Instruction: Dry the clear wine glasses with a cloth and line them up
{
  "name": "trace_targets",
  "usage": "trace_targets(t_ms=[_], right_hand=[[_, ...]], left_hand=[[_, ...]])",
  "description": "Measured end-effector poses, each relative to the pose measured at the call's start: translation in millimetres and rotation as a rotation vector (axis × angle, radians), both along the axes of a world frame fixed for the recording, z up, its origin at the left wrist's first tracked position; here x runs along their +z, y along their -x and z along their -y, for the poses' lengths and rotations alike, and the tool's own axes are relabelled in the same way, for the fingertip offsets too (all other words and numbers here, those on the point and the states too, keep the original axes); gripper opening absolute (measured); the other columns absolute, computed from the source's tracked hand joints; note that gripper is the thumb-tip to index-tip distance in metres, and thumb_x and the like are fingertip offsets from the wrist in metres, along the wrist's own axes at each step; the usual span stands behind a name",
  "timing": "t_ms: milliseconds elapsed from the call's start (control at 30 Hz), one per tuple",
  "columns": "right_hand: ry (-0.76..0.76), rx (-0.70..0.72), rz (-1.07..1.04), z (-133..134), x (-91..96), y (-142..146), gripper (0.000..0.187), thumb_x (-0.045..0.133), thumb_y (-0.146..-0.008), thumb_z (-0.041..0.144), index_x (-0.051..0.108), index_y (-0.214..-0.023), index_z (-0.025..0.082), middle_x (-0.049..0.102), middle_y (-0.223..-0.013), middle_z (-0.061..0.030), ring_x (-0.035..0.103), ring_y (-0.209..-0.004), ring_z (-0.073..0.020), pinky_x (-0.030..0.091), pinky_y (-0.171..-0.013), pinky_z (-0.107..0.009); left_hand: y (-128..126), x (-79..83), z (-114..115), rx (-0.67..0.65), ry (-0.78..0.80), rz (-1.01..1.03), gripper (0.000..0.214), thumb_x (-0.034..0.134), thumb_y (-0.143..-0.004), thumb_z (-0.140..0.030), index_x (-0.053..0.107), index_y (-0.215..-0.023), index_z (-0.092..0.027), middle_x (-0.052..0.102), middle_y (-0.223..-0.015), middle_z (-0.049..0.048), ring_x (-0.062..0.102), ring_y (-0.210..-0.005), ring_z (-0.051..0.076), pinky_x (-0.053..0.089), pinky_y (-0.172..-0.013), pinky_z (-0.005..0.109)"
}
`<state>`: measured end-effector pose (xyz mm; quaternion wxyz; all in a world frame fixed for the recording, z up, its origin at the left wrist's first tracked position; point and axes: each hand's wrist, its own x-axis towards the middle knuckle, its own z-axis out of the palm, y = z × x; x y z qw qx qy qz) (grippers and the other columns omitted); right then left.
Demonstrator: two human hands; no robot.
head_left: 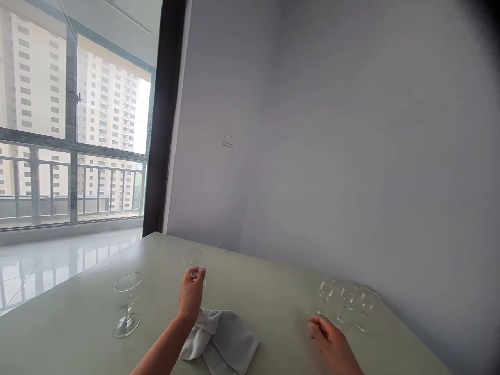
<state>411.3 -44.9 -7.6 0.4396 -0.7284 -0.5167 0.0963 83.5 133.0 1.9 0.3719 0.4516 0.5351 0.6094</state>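
A person sits or stands at a pale green table [273,291] set against a grey wall, with a large window and balcony railing to the left. The view looks down over both bare forearms.

The left hand [190,297] is raised above the table and holds a small stemmed glass [192,260] upright, the fingers wrapped around its lower bowl and stem. Just beneath that wrist lies a crumpled grey cloth [222,341], flat on the table.

The right hand [332,344] rests low near the table with its fingers loosely curled and holding nothing — its fingertips lie just short of a tight cluster of three small glasses [346,302] standing near the wall.

A larger wine glass [127,304] stands alone on the left, well apart from the others.

Every glass looks empty and clear — no liquid, no residue that can be made out at this distance.

Risks, as a judgement: the lifted glass is held by one hand only, so a slack grip could let it drop onto the hard table. The three clustered glasses stand touching or nearly so, and a nudge from the right hand could knock them together or tip one. The tall wine glass, on a narrow stem, could topple if a forearm swept sideways.
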Motion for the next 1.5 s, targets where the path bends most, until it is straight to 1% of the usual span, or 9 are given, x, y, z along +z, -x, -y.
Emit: trace_targets(t_ms=[100,367,500,633,833,1033,1200,1367,1500], right_hand=[[0.159,0.227,0.248,-25.3,5.1,58.9,0.033,0.034,-0.082,0.037,0.059,-0.068,0.02,0.063,-0.071,-0.0044,0.059,-0.066,-0.019,0.042,-0.061,-0.028],[0.203,0.37,0.366,-102.4,20.1,159.3,0.03,0.038,-0.083,0.02,0.067,-0.077,0.018,0.065,-0.083,-0.0057,0.059,-0.078,-0.0158,0.04,-0.07,-0.025],[0.266,0.44,0.43,-127.7,15.8,201.8,0.028,0.056,-0.073,0.03,0.068,-0.094,0.017,0.065,-0.099,-0.0108,0.055,-0.096,-0.0247,0.04,-0.081,-0.034],[0.316,0.536,0.488,-127.0,8.4,226.0,0.03,0.067,-0.056,0.021,0.07,-0.085,0.013,0.063,-0.101,-0.0174,0.052,-0.099,-0.0343,0.038,-0.083,-0.044],[0.282,0.599,0.339,-98.1,17.3,209.0,0.026,0.053,-0.055,0.004,0.064,-0.073,0.019,0.066,-0.076,-0.0044,0.058,-0.072,-0.0206,0.038,-0.062,-0.027],[0.168,0.494,-0.005,-73.1,51.0,141.7,0.051,0.051,-0.064,0.011,0.049,-0.114,0.021,0.061,-0.079,0.0011,0.056,-0.066,-0.0131,0.038,-0.055,-0.02],[0.004,0.256,-0.228,-67.6,63.5,95.8,0.011,0.054,-0.066,0.023,0.055,-0.075,0.017,0.055,-0.069,0.0002,0.049,-0.063,-0.0149,0.039,-0.056,-0.024],[-0.122,0.14,-0.326,-69.4,65.3,86.7,0.012,0.053,-0.069,0.029,0.048,-0.073,0.019,0.048,-0.065,0.0027,0.043,-0.058,-0.0131,0.037,-0.053,-0.025],[-0.176,0.168,-0.366,-67.6,68.0,106.7,0.01,0.05,-0.072,0.029,0.047,-0.071,0.019,0.047,-0.066,0.0026,0.04,-0.056,-0.0118,0.035,-0.051,-0.023]], left_hand=[[-5.9,-2.7,10.0,-0.019,-0.009,-0.066,0.041,0.053,-0.069,-0.057,0.058,-0.086,-0.02,0.054,-0.058,-0.0044,0.049,-0.053,0.015,0.037,-0.053,0.027],[9.6,-3.5,24.5,0.054,0.027,-0.225,0.028,0.047,-0.075,-0.05,0.056,-0.083,-0.024,0.051,-0.052,-0.0053,0.048,-0.052,0.017,0.033,-0.054,0.027],[16.9,-0.5,22.2,0.068,0.011,-0.25,0.027,0.047,-0.076,-0.049,0.055,-0.082,-0.024,0.053,-0.054,-0.0047,0.05,-0.053,0.018,0.035,-0.055,0.027],[18.6,-0.7,22.9,0.072,0.007,-0.249,0.028,0.046,-0.077,-0.05,0.054,-0.083,-0.025,0.056,-0.057,-0.0043,0.051,-0.054,0.018,0.036,-0.055,0.027],[13.5,-0.4,25.7,0.042,-0.001,-0.255,0.029,0.045,-0.078,-0.052,0.053,-0.083,-0.024,0.049,-0.05,-0.0065,0.046,-0.047,0.016,0.034,-0.05,0.026],[5.7,0.9,31.8,-0.005,-0.01,-0.316,0.029,0.042,-0.079,-0.052,0.054,-0.081,-0.025,0.047,-0.051,-0.0066,0.045,-0.048,0.015,0.034,-0.049,0.025],[-5.4,1.4,39.4,-0.037,-0.05,-0.48,0.025,0.043,-0.08,-0.047,0.055,-0.078,-0.026,0.051,-0.052,-0.0044,0.048,-0.05,0.018,0.033,-0.049,0.026],[-16.7,-2.0,45.5,-0.098,-0.26,-0.654,0.021,0.048,-0.078,-0.042,0.059,-0.074,-0.025,0.064,-0.068,0.0017,0.054,-0.078,0.024,0.04,-0.069,0.033],[-21.7,-7.2,49.0,-0.11,-0.388,-0.743,0.02,0.046,-0.082,-0.037,0.061,-0.088,-0.025,0.066,-0.1,0.0044,0.053,-0.098,0.025,0.041,-0.083,0.038]])
